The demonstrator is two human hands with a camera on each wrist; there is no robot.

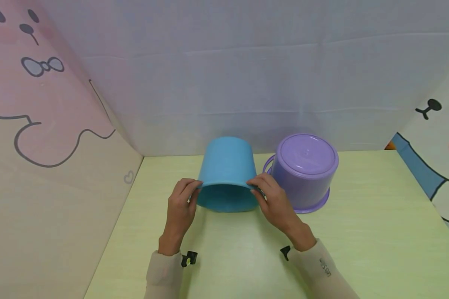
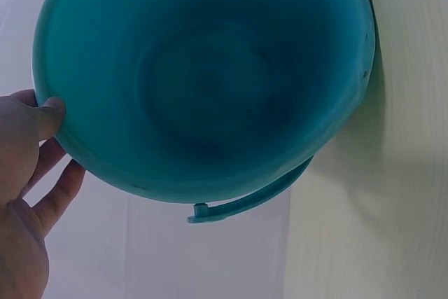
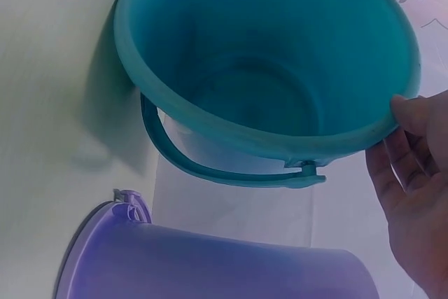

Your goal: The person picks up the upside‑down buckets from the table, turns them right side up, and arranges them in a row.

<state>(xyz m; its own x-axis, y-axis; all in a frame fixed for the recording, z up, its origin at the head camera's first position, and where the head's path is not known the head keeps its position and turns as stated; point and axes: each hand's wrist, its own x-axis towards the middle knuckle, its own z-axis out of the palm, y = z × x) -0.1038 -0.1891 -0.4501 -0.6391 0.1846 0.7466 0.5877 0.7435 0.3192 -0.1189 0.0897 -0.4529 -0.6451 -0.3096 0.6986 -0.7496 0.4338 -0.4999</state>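
A blue bucket (image 1: pixel 229 162) lies tipped on its side, its mouth facing me and its base toward the back wall. My left hand (image 1: pixel 182 203) pinches the rim at the left, the thumb on the inner side in the left wrist view. On the right side of the rim my right hand (image 1: pixel 275 203) pinches in the same way. The bucket's inside (image 2: pixel 203 96) holds nothing that I can see. Its handle (image 3: pixel 210 169) hangs loose below the rim in the right wrist view. Beside my right hand a purple bucket (image 1: pixel 307 170) stands upside down.
The purple bucket's handle (image 1: pixel 268 164) sticks out toward the blue bucket. Both buckets are on a pale yellow-green table (image 1: pixel 228 257), near a white cloth wall (image 1: pixel 247 83). Cartoon-printed panels flank the table, a pink one (image 1: pixel 52 95) at the left.
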